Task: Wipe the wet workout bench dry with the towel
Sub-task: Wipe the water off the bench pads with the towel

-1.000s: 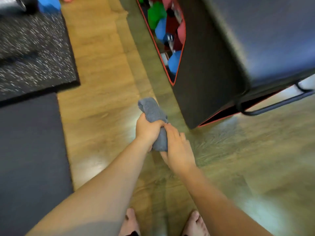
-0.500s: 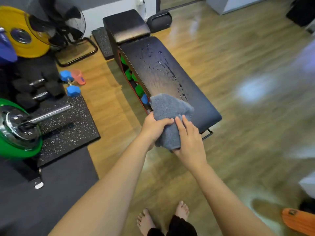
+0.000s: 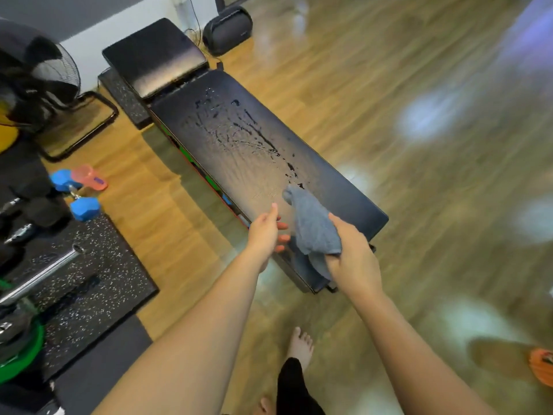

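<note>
A black padded workout bench (image 3: 338,187) runs from the near centre toward the far wall. Streaks and drops of water (image 3: 239,136) cover the middle of its long pad. A bunched grey towel (image 3: 311,226) hangs just above the near end of the pad, gripped from the right by my right hand (image 3: 353,259). Its free tip points toward the wet patch. My left hand (image 3: 266,232) hovers at the bench's left edge, fingers spread, holding nothing.
Blue and pink dumbbells (image 3: 80,190) lie on the wood floor to the left. A speckled rubber mat (image 3: 86,280) holds a barbell with a green plate (image 3: 21,351). A fan (image 3: 39,82) stands at far left, a black speaker (image 3: 227,29) by the wall. My bare foot (image 3: 300,347) stands below.
The view has swung up from the floor to the whole bench. My left hand has let go of the towel; my right hand has carried it over the pad's near end.
</note>
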Demonstrator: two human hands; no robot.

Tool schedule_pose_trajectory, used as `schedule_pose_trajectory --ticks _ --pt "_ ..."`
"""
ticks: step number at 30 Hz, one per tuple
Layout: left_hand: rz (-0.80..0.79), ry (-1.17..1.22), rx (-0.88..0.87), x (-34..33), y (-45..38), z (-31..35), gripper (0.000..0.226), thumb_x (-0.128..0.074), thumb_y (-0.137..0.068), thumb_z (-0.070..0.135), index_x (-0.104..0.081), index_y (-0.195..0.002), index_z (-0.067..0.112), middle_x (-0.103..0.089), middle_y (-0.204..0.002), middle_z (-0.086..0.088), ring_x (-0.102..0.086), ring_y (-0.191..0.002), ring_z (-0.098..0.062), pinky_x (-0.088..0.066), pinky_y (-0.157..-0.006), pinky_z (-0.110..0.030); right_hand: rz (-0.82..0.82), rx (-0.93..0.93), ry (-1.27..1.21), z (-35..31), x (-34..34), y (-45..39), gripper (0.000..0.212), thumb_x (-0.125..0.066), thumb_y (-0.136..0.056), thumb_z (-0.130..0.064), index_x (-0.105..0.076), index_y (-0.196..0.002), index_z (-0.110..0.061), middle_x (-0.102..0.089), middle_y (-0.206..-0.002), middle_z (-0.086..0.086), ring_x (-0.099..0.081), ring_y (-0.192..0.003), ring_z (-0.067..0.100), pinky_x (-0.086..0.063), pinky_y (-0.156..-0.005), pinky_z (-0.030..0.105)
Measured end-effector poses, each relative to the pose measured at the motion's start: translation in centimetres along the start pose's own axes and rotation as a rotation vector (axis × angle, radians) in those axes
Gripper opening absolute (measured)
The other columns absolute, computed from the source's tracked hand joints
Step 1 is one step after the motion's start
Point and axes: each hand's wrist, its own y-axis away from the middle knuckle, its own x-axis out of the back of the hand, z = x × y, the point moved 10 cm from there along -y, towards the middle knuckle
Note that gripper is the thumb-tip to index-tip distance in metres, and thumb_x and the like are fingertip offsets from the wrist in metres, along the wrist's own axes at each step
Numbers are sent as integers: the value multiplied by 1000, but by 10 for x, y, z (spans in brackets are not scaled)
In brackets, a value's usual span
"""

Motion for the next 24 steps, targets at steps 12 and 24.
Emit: schedule_pose_trajectory --ticks 12,24 --pt "-208 -1771 -691 -9 -173 23 105 -58 -69 76 -6 -151 34 10 -163 -2 13 -149 -28 -5 -115 -64 -452 -168 415 94 -139 -17 78 -39 -79 -72 -24 -148 -39 -12 -162 -2 -6 -148 37 -16 -117 58" --pt "-327 -1772 -1165 -24 -221 45 80 -28 -93 66 -17 -154 16 -13 -163 -6 2 -151 -23 -8 -118 -59 -22 -450 435 99 -158 -90 100 -41 -73 -87 -24 -155 -33 -7 -165 11 -8 -145 51 -15 -102 80"
